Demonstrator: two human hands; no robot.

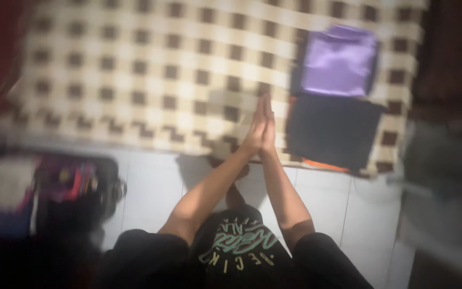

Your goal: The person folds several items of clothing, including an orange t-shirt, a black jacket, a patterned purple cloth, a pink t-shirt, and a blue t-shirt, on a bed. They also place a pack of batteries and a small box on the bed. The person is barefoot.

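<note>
The brown-and-cream checked woven cloth (pixel 151 75) looks matt and soft. On it, a folded purple fabric square (pixel 339 61) has a satin sheen, while the folded black cloth (pixel 333 131) below is dull. The white tiled floor (pixel 322 198) looks smooth, faintly glossy.

A home interior, seen from above: a brown-and-cream checked mat (pixel 151 75) lies on a white tiled floor (pixel 322 198), with folded cloths, one purple (pixel 339 60) and one black (pixel 332 130), laid on it, and a heap of mixed belongings (pixel 54 187) beside it.
</note>
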